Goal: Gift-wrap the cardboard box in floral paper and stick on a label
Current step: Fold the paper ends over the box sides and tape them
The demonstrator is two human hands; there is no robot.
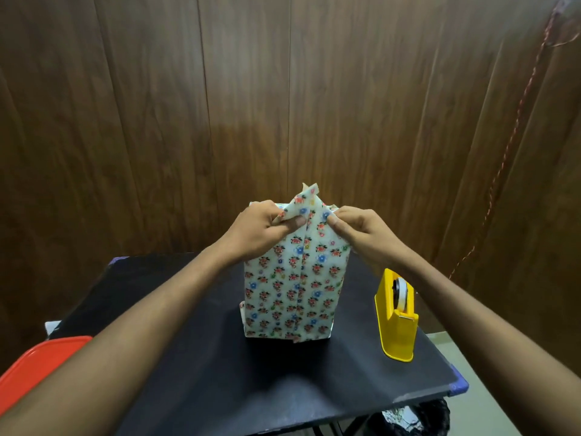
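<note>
A tall box [292,287] wrapped in white floral paper stands upright in the middle of the black table [201,366]. A vertical paper seam runs down its near face. At the top end the paper rises into a pointed flap [309,201]. My left hand [262,226] pinches the flap's left edge, thumb on the near side. My right hand [355,226] pinches its right edge at the box's top corner. The cardboard itself is hidden under the paper. No label is in view.
A yellow tape dispenser [396,319] with a clear tape roll stands right of the box. A red plastic lid [34,369] lies at the table's left front corner. A wooden panel wall stands close behind. A dark bag [418,418] sits under the table's right front edge.
</note>
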